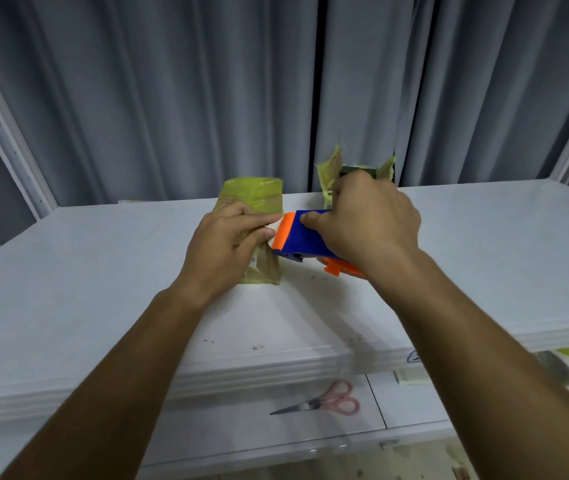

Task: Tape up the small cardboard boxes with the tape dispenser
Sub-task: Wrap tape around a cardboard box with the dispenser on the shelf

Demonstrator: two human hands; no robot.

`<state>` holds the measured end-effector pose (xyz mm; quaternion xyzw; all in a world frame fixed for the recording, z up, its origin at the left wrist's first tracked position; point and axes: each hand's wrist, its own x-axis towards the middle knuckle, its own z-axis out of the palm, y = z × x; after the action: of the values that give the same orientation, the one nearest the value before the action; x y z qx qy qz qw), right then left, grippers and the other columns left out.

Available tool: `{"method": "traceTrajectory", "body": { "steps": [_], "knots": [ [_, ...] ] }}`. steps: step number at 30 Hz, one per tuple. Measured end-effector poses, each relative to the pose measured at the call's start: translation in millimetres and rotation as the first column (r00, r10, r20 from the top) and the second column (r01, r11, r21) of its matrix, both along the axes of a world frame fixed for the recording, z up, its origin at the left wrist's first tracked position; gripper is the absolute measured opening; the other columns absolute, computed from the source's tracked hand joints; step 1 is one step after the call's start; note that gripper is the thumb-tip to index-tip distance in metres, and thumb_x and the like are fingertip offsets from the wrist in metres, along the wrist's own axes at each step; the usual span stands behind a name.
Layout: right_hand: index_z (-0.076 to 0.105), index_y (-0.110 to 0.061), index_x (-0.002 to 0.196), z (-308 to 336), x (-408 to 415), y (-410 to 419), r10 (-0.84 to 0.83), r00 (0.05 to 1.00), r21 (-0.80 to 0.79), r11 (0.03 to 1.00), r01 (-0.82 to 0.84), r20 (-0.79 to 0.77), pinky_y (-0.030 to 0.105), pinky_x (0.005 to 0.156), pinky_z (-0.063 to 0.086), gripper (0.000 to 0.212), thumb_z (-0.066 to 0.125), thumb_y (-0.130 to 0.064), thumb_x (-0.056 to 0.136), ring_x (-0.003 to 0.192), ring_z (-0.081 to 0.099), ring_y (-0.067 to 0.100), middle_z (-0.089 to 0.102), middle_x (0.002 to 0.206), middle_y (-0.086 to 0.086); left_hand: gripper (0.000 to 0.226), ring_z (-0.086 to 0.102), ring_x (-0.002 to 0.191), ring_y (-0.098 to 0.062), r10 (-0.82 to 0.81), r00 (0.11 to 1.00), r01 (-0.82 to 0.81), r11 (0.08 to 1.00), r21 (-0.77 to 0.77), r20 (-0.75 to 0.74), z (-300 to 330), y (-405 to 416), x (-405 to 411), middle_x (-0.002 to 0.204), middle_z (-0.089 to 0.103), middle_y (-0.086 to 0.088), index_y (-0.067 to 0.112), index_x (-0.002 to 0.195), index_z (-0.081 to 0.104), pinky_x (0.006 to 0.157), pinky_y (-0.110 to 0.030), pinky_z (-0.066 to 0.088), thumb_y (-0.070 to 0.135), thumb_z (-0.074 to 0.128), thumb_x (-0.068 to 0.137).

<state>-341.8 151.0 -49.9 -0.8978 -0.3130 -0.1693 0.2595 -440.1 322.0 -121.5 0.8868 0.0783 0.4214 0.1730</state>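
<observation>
Left hand (231, 244) is clamped on the taped box (255, 216), standing upright on the surface (103, 289), roughly 11 o'clock from frame centre. Right hand (369, 220) is gripping the tape dispenser (305, 239), blue body with orange nose, nose butted against the box's right face. We read this as mid-pass, laying or cutting a strip on that side.

A second box (331, 174) sits behind the right hand at about 1 o'clock, flaps up, looks unsealed; mostly hidden.

Risks as we see them:
- Box is tall and narrow, held only from the left. Push from the dispenser could tip or slide it if the grip slackens.
- Left thumb is right beside the dispenser nose; can't see the cutter, so a pinch or nick is possible.
- Tape already wrinkled over the top; another slack pull would add creases or stick to itself.
- Right wrist is near the open box; a pull-back could knock it.

Scissors (321, 403) on the lower shelf (241, 441), 6 o'clock, well clear.
</observation>
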Motion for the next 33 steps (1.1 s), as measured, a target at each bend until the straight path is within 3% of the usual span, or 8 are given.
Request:
{"method": "traceTrajectory", "body": {
  "steps": [6,12,16,20,26,29,33],
  "knots": [
    [0.057,-0.021,0.093,-1,3,-6,0.044,0.999,-0.016,0.999,-0.044,-0.009,0.034,0.062,0.041,0.039,0.07,-0.055,0.077,0.082,0.058,0.024,0.065,0.092,0.001,0.032,0.057,0.1,-0.012,0.022,0.999,-0.021,1.0,0.022,-0.047,3,-4,-5,0.105,0.064,0.006,0.025,0.124,0.07,0.089,-0.034,0.049,0.032,0.061,0.095],
    [0.058,-0.02,0.088,-1,13,-12,0.058,0.995,-0.054,0.997,-0.063,-0.087,0.034,0.061,0.043,0.044,0.067,-0.062,0.078,0.078,0.06,0.021,0.063,0.084,-0.001,0.024,0.058,0.108,-0.011,0.018,0.995,-0.013,0.999,0.053,-0.099,5,4,-12,0.116,0.067,0.008,0.021,0.119,0.069,0.096,-0.028,0.047,0.022,0.062,0.096],
    [0.058,-0.021,0.082,7,20,-23,0.062,0.99,-0.051,0.996,-0.068,-0.123,0.034,0.061,0.044,0.044,0.069,-0.063,0.076,0.071,0.057,0.017,0.062,0.079,-0.004,0.024,0.057,0.108,-0.012,0.055,0.992,-0.045,0.995,0.086,-0.11,5,5,-9,0.116,0.067,0.009,0.024,0.119,0.067,0.093,-0.026,0.043,0.026,0.06,0.096],
    [0.058,-0.021,0.081,22,26,-45,0.103,0.971,-0.046,0.992,-0.116,-0.216,0.033,0.063,0.043,0.041,0.07,-0.061,0.079,0.066,0.051,0.015,0.057,0.08,-0.008,0.023,0.055,0.103,-0.008,0.046,0.991,-0.044,0.999,0.022,-0.125,7,6,-13,0.115,0.064,0.012,0.026,0.117,0.063,0.088,-0.027,0.044,0.028,0.061,0.094],
    [0.066,-0.017,0.082,28,32,-56,0.177,0.95,0.08,0.984,-0.162,-0.257,0.026,0.055,0.041,0.047,0.069,-0.063,0.077,0.069,0.057,0.015,0.064,0.081,-0.006,0.03,0.054,0.102,-0.007,0.056,0.989,-0.057,0.998,-0.002,-0.138,7,3,-15,0.116,0.063,0.015,0.027,0.114,0.062,0.087,-0.025,0.044,0.014,0.068,0.088],
    [0.069,-0.011,0.087,30,31,-58,0.24,0.915,0.206,0.962,-0.18,-0.323,0.024,0.054,0.043,0.051,0.071,-0.061,0.076,0.069,0.06,0.014,0.067,0.079,-0.003,0.031,0.056,0.103,-0.009,0.066,0.987,-0.069,0.998,-0.012,-0.148,7,2,-15,0.115,0.062,0.014,0.03,0.115,0.06,0.087,-0.027,0.046,0.018,0.068,0.088],
    [0.067,-0.01,0.083,28,24,-51,0.261,0.9,0.206,0.958,-0.198,-0.35,0.024,0.053,0.041,0.052,0.071,-0.061,0.076,0.067,0.06,0.013,0.067,0.076,-0.001,0.035,0.056,0.104,-0.009,0.055,0.986,-0.062,0.997,-0.035,-0.155,7,-2,-15,0.115,0.061,0.016,0.031,0.114,0.057,0.085,-0.028,0.047,0.034,0.072,0.082]
  ]
}}
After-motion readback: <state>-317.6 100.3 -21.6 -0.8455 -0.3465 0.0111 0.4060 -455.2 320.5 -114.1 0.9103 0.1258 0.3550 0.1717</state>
